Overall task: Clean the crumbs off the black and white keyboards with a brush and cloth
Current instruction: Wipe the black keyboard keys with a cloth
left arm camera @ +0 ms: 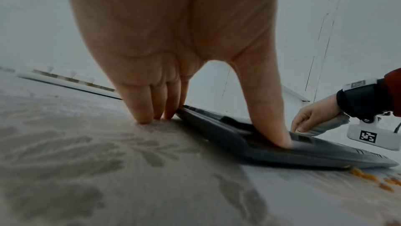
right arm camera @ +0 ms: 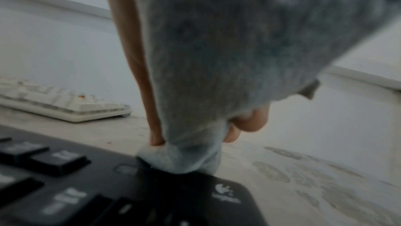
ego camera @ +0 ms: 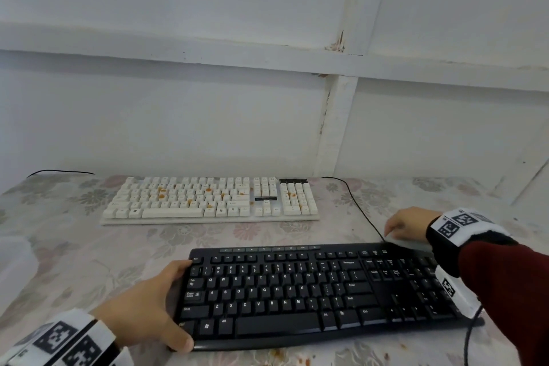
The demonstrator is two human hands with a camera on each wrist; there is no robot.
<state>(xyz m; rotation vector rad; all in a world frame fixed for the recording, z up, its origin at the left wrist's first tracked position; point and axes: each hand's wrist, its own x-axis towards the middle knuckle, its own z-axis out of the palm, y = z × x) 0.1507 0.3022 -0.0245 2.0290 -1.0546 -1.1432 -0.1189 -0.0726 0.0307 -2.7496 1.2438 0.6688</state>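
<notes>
The black keyboard (ego camera: 320, 291) lies flat on the floral tablecloth (ego camera: 74, 246), nearest the person, its keys showing no crumbs in the head view. The left hand (ego camera: 148, 303) holds its left end: the thumb (left arm camera: 266, 109) lies on top by the near corner, while the fingers (left arm camera: 139, 102), pressed together, come down beside the far part of that edge with their tips on the tablecloth. At the keyboard's far right corner the right hand (ego camera: 407, 223) has its fingers curled around a grey cloth (right arm camera: 217, 58), and a bunched end of that cloth is pressed onto the black casing just beside the printed logo (right arm camera: 225, 193). The right forearm, in a dark red sleeve (ego camera: 505, 291) with a marked wristband, crosses above the keyboard's number pad and hides part of it. A black cable (ego camera: 362, 211) runs from the keyboard's back edge away toward the wall. Orange crumbs (left arm camera: 373, 178) lie on the tablecloth just in front of the keyboard's near edge. Beyond the black keyboard, well apart and close to the white wall (ego camera: 208, 98), sits the white keyboard (ego camera: 211, 200), with orange crumbs scattered over its letter keys and number pad.
</notes>
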